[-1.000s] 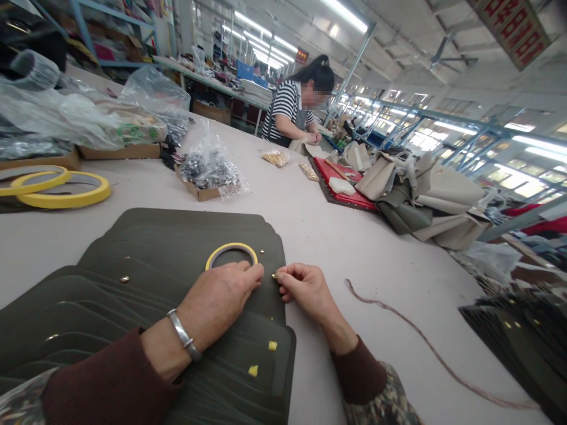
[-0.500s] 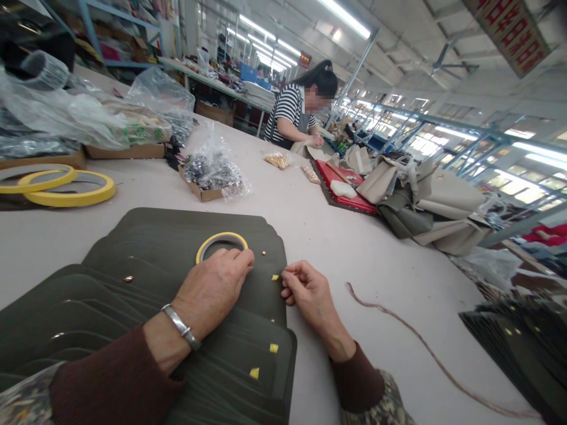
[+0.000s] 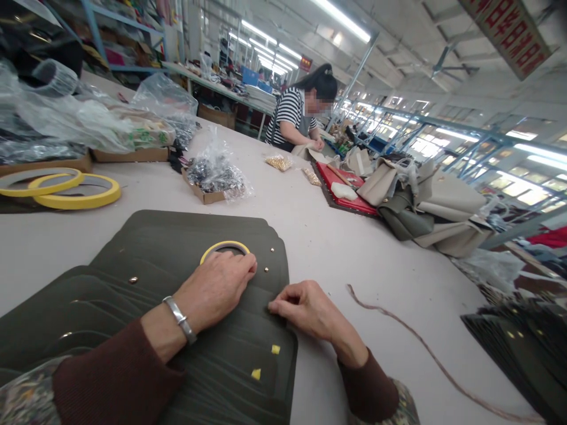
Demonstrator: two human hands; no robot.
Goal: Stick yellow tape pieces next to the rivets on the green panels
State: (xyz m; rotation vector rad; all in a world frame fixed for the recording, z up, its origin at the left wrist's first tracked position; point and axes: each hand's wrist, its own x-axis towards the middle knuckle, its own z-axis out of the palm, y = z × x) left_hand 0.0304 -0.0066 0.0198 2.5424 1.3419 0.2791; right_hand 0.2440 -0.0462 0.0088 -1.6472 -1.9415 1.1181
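dark panels (image 3: 177,233) under left hand (image 3: 218,281), clamped on tape (image 3: 224,243), partly under right hand (image 3: 310,308), fingertips together

On the bench (image 3: 354,248), a cord (image 3: 420,340) lies right of the stacked panels (image 3: 177,236), two tape rolls (image 3: 80,203) behind them, leftward.

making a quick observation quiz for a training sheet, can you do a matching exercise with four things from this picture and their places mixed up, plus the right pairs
Things
1. small tape roll
2. brown cord
3. yellow scraps
4. silver bracelet

Places
A. on the table, to the right of the right hand
B. around the left wrist
C. on the near dark sheet
D. partly covered by the left hand

Right pairs
1-D, 2-A, 3-C, 4-B
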